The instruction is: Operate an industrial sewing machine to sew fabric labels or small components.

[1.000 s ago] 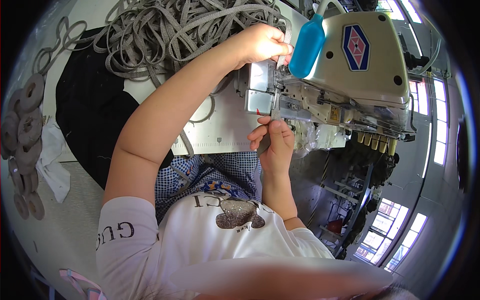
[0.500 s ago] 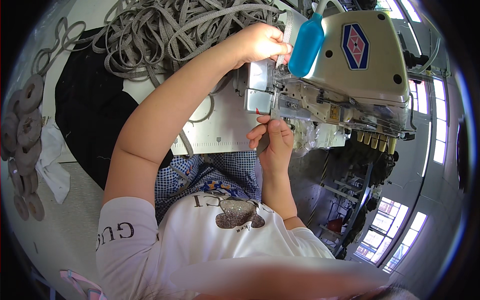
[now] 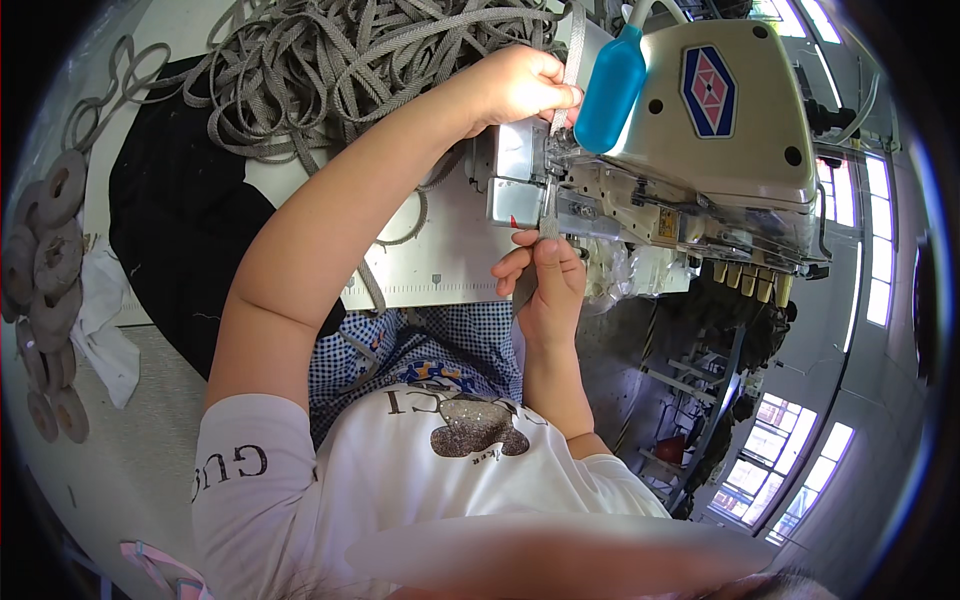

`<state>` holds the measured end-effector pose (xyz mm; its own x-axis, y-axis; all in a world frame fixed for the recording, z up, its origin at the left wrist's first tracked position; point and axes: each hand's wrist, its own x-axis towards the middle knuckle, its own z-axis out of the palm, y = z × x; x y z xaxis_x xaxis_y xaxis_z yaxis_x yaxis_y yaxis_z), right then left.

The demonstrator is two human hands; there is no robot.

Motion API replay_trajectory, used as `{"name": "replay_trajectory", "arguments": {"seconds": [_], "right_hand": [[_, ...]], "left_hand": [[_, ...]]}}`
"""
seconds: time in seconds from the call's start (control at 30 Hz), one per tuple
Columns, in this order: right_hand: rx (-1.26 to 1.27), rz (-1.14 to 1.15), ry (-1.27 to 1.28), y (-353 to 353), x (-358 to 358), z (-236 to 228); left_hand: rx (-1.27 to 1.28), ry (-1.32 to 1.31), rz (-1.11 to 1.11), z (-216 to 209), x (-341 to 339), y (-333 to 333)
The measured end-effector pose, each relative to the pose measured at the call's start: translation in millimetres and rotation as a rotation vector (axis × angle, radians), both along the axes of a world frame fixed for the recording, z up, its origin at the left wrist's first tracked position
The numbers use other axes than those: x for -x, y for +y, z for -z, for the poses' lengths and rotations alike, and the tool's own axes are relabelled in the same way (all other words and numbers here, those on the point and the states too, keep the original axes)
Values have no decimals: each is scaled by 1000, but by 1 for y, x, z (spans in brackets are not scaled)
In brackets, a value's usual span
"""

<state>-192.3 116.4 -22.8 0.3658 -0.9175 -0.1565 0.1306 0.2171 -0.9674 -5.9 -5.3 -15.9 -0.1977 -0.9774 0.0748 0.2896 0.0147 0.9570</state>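
Observation:
A flat grey woven tape (image 3: 573, 55) runs down through the front of a beige industrial sewing machine (image 3: 720, 130). On the far side of the needle area, my left hand (image 3: 525, 88) pinches the tape between thumb and fingers. Nearer to me, my right hand (image 3: 550, 285) holds the stretch that comes out below the machine's metal plate (image 3: 512, 200). Its thumb presses on the tape, with the other fingers curled beneath. A blue rounded piece (image 3: 611, 92) hangs from a pale tube beside my left hand.
A large tangled heap of the same grey tape (image 3: 350, 70) lies at the far left. Black cloth (image 3: 180, 210) drapes over the table's left part. Several grey rolls (image 3: 58, 255) and a white rag (image 3: 108, 330) are at the left edge. Clear plastic (image 3: 608, 275) bunches right of my right hand.

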Motion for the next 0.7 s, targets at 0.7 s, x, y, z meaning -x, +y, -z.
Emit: {"name": "replay_trajectory", "arguments": {"seconds": [0.7], "right_hand": [[30, 18, 56, 1, -3, -2]], "left_hand": [[7, 14, 3, -2, -1, 3]]}}
